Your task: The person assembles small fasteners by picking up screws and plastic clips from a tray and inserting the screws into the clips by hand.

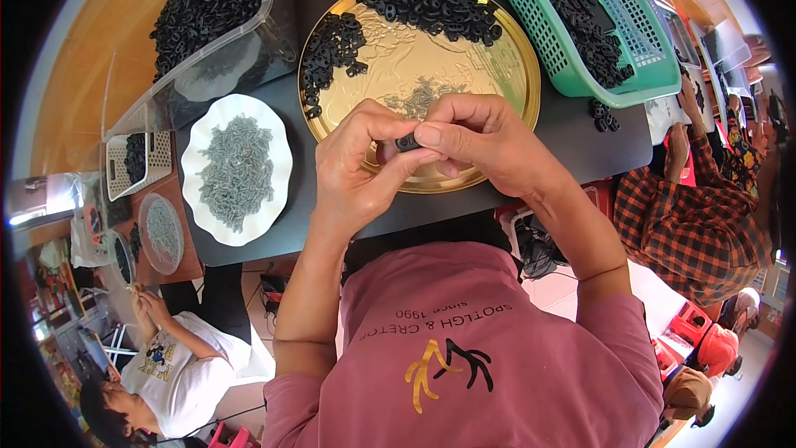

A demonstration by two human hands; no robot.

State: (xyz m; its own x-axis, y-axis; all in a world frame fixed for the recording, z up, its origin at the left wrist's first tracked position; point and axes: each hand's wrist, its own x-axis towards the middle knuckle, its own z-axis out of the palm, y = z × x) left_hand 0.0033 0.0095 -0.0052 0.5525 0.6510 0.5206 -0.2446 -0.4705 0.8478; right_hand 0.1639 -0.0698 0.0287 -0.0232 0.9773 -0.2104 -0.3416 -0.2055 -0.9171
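Over the near part of a round gold tray (497, 79), my two hands meet at a small black plastic part (406, 143). Thumb and fingers of my left hand (355, 168) are closed on it from the left. My right hand (496, 143) pinches it from the other side, its thumb across the part; the fingers hide much of it. Just beyond my fingertips lies a small heap of thin grey screw-like pieces (424, 94). Loose black ring-shaped parts (435, 8) line the tray's far edge, and smaller black pieces (330, 51) sit at its left.
A scalloped white plate (195, 191) of grey screw-like pieces is at left, below a clear bin (267, 8) of black parts. A green basket (531, 21) stands at right, several black rings (604, 114) beside it. People sit at both sides.
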